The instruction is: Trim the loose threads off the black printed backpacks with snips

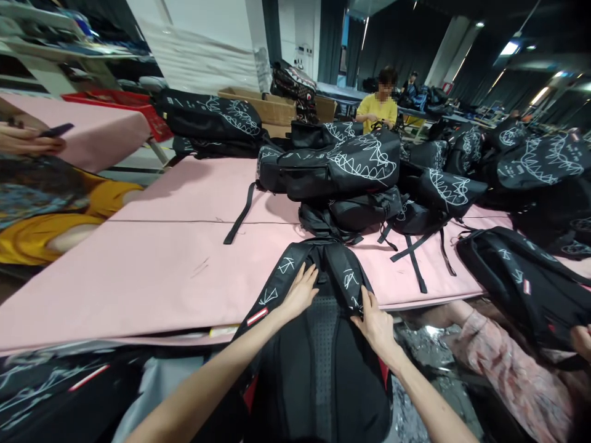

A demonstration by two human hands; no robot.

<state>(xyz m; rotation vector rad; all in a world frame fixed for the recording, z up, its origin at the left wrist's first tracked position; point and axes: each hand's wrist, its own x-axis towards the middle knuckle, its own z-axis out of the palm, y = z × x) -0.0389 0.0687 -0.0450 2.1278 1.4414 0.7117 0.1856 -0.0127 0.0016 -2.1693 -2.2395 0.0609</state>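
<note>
A black backpack (323,369) leans back-side up against the near table edge, its padded back panel and two shoulder straps facing me. White scribbled drawings mark both straps, and a red-and-white label (257,317) sits on the left one. My left hand (302,289) lies with fingers stretched out at the inner edge of the left strap (277,283). On the other side, my right hand (376,323) has its fingers and thumb closed around the edge of the right shoulder strap (348,277). The backpack's lower end runs out of the picture.
Black backpacks (341,166) with white scribbles are piled across the pink table (184,246). At left sits a person in yellow shorts (28,240) holding a phone (56,130). A co-worker's patterned sleeve (503,363) and another backpack (530,283) are at right. Plastic wrapping (429,344) lies below.
</note>
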